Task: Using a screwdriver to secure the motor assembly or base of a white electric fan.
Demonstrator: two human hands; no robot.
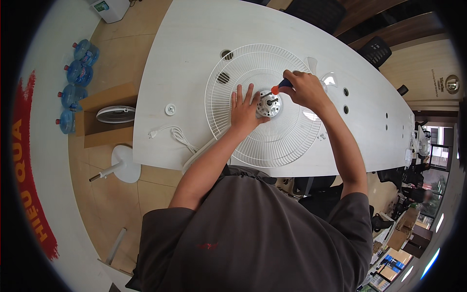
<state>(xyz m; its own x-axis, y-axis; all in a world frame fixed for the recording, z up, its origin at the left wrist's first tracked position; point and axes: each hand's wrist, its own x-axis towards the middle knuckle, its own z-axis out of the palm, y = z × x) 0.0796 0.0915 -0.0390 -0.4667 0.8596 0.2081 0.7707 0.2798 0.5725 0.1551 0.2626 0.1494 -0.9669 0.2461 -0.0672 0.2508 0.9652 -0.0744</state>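
A round white wire fan guard [217, 78] lies on the white table [180, 53], with the silver fan motor face [275, 109] and its shaft at the centre. My left hand [245, 111] lies on the guard, fingers spread, with the thumb and index finger beside the motor face. My right hand [307, 91] is closed around a screwdriver [285, 84] with a dark blue and orange handle. The screwdriver's shank slants down to the left toward the motor face. Whether its tip sits in a screw is too small to tell.
Fan blades [330, 80] show beyond my right hand. Left of the guard are a small white round part [170, 109] and a white cord with plug [179, 135]. On the floor stand a cardboard box [108, 140] holding another guard [116, 114], a fan base [127, 165] and several water bottles [73, 96].
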